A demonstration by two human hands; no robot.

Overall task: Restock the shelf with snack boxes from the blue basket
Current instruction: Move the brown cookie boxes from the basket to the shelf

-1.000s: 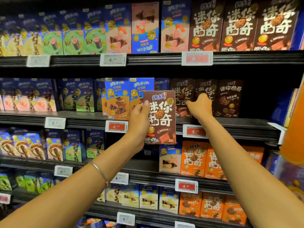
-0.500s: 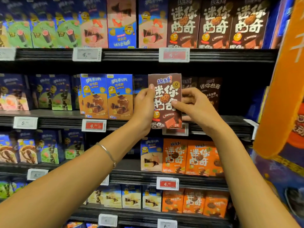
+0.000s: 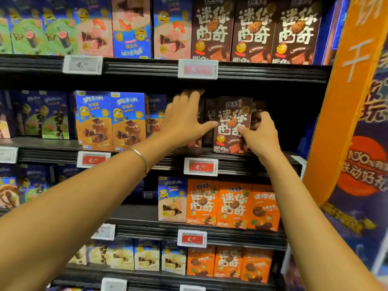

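Note:
A brown snack box [image 3: 231, 114] with white lettering stands upright on the second shelf [image 3: 241, 162], among darker brown boxes [image 3: 197, 131] set further back. My right hand [image 3: 262, 135] holds its right edge, thumb on the front and fingers curled round the side. My left hand [image 3: 182, 116] is spread flat just left of it, with the fingertips reaching the top of the boxes behind and the thumb touching the front box's left edge. The blue basket is out of view.
Blue boxes with cartoon figures [image 3: 111, 120] fill the same shelf to the left. More brown boxes [image 3: 254, 30] line the shelf above, orange ones [image 3: 231, 204] the shelf below. An orange and blue display [image 3: 357, 101] juts out at the right. Price tags [image 3: 200, 166] sit on the shelf edges.
The brown box went from held in front of the shelf to standing on it. My left hand let go and spread onto the boxes to its left; my right hand took the right edge.

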